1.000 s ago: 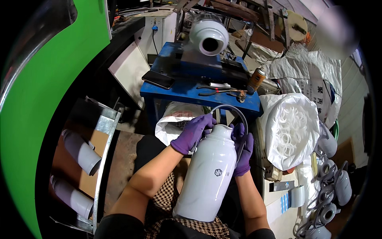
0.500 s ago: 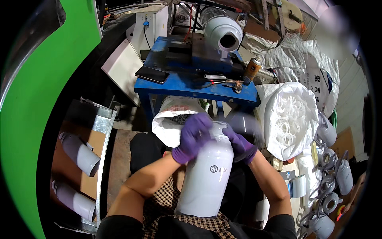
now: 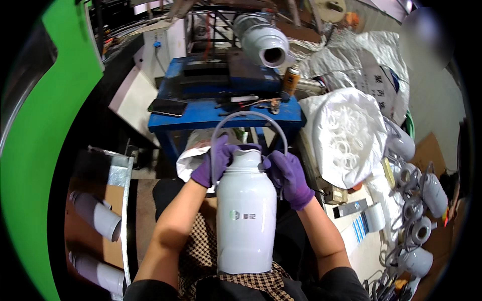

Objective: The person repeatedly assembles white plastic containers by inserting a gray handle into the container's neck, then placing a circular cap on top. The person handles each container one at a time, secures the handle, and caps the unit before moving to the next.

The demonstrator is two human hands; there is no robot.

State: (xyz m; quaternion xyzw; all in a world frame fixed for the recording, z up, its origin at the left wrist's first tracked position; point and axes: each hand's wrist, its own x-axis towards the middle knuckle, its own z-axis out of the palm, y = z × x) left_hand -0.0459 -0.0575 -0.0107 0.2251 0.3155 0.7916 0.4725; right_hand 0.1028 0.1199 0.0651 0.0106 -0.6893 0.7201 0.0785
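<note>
A pale grey vacuum flask [image 3: 246,220] stands upright in my lap, its spouted neck [image 3: 247,158] at the top and a small printed mark on its front. Over the neck arches a grey carrying handle [image 3: 249,114], its two ends reaching down on either side. My left hand [image 3: 216,163], in a purple glove, is closed around the handle's left end beside the neck. On the other side my right hand [image 3: 291,178], gloved alike, grips the right end. The fingers hide where the handle meets the flask.
Ahead stands a blue bench [image 3: 226,114] bearing a phone [image 3: 168,107], hand tools and a spray can [image 3: 290,80]; another flask [image 3: 261,42] lies above it. At right a white sack [image 3: 321,145] holds white rings, beside grey flask parts [image 3: 419,231]. Flask bodies [image 3: 95,215] lie in a left tray.
The grey handle, a blur by my right hand before, now arches over the flask's neck with a hand at each end. The flask has turned slightly and stands straighter.
</note>
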